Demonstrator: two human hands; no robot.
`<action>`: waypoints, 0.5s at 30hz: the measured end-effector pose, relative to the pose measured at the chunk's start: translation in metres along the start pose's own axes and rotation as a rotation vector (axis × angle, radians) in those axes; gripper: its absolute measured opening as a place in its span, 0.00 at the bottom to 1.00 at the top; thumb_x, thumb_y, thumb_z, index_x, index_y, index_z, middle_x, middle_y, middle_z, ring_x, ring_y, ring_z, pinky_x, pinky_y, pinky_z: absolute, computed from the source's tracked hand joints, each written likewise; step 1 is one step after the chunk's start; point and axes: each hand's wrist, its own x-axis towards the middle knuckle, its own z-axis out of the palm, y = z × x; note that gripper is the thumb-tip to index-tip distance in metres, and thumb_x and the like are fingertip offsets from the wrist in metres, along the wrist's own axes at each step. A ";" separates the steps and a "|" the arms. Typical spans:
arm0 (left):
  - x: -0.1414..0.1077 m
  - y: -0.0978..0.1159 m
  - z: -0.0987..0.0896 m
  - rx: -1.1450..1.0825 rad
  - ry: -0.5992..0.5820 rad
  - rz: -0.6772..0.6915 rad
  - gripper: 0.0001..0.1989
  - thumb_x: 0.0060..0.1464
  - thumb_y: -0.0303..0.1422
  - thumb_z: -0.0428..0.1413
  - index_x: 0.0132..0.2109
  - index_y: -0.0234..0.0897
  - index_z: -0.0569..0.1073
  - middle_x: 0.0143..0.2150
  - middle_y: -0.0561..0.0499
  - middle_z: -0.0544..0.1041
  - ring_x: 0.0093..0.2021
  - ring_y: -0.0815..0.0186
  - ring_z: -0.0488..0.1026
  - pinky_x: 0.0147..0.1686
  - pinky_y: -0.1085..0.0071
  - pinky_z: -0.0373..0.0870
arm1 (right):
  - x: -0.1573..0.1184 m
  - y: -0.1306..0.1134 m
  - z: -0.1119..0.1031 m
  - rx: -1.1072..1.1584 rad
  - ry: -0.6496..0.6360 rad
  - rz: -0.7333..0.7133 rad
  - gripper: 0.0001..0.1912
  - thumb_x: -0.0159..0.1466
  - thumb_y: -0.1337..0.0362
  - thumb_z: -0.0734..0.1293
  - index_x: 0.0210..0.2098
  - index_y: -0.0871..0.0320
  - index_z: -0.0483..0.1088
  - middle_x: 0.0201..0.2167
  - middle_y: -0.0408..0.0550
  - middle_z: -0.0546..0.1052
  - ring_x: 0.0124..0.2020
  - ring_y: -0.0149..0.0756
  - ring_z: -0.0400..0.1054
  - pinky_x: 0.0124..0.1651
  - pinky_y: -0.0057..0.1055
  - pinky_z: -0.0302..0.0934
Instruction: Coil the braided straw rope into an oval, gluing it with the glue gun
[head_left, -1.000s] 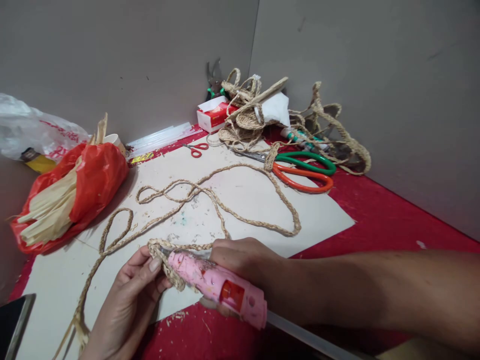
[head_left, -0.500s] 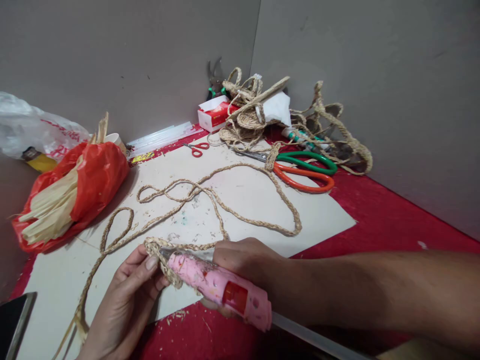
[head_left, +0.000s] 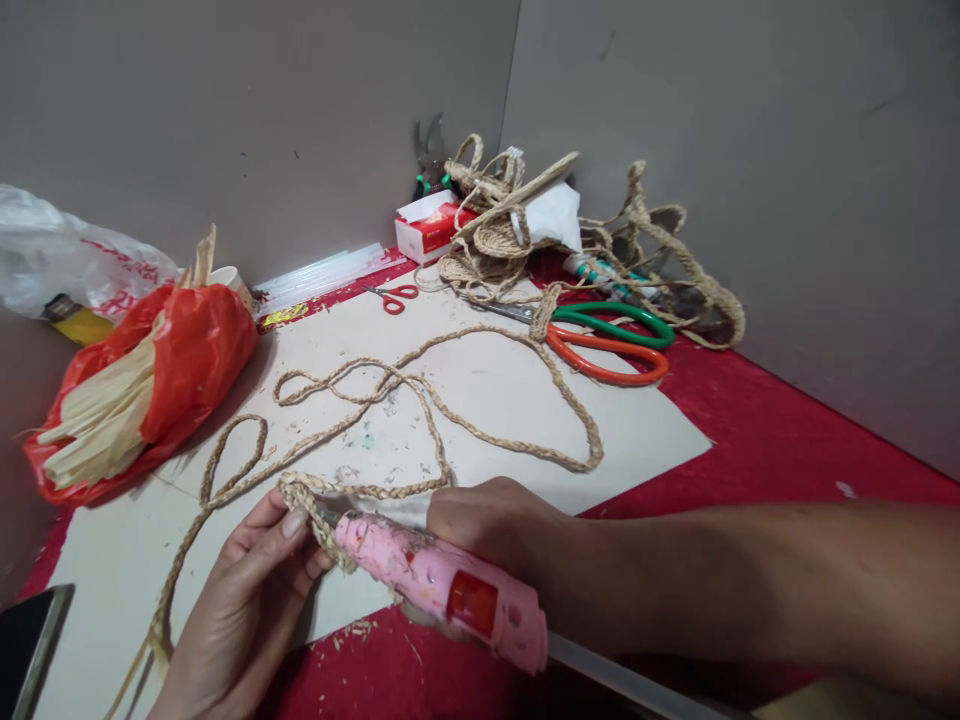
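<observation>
My left hand (head_left: 251, 590) pinches a folded end of braided straw cord (head_left: 319, 525) between thumb and fingers. My right hand (head_left: 495, 520) is closed around a pink hot glue gun (head_left: 427, 570), its metal nozzle at the braid beside my left thumb. A clear glue stick (head_left: 630, 675) sticks out of the gun's back end. From the held end, the long cord (head_left: 555, 385) runs over the white sheet (head_left: 645, 430) in loose loops. Most of my right fingers are hidden behind the gun.
Large scissors (head_left: 607, 345) with green and orange handles and small red scissors (head_left: 394, 300) lie on the sheet. A red bag of straw husks (head_left: 202, 335) stands left, a dark flat device (head_left: 26, 650) at lower left. Braided coils (head_left: 499, 240), a red box (head_left: 427, 235) and glue sticks (head_left: 322, 275) line the walls.
My left hand and the held braid have shifted slightly left. The glue gun has tilted a little, its back end lower and to the right. Everything on the sheet is unmoved.
</observation>
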 end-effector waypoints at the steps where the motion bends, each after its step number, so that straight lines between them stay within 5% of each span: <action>1: 0.000 0.001 0.000 0.002 0.006 0.004 0.13 0.38 0.20 0.67 0.33 0.38 0.79 0.32 0.52 0.79 0.30 0.69 0.75 0.30 0.74 0.76 | 0.000 0.001 0.000 -0.008 -0.002 -0.003 0.12 0.54 0.69 0.67 0.22 0.60 0.57 0.21 0.37 0.57 0.22 0.23 0.48 0.24 0.24 0.42; 15: -0.010 0.006 0.011 0.061 -0.021 0.046 0.11 0.40 0.21 0.66 0.33 0.39 0.77 0.35 0.54 0.76 0.32 0.71 0.73 0.32 0.79 0.74 | 0.000 -0.002 -0.002 0.015 -0.027 0.018 0.14 0.53 0.65 0.65 0.20 0.59 0.53 0.19 0.36 0.55 0.19 0.23 0.47 0.23 0.24 0.42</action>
